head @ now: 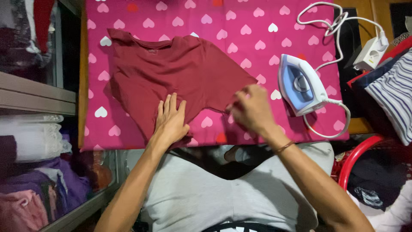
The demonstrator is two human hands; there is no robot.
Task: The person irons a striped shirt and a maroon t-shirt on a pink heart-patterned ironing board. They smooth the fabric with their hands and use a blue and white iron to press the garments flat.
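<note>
A dark red T-shirt [171, 71] lies spread on a pink cloth with white hearts [240, 30] that covers the ironing surface. My left hand [171, 118] rests flat on the shirt's near part, fingers together and pointing away from me. My right hand [251, 108] is at the shirt's right edge, fingers curled and pinching the fabric there; it is a little blurred. A blue and white iron [300, 85] lies on the cloth just right of my right hand.
The iron's white cord [339, 19] loops to a white socket block [371, 53] at the far right. Striped fabric [392, 96] and a red basket rim [356, 157] are at the right. Shelves with folded clothes [30, 172] stand at the left.
</note>
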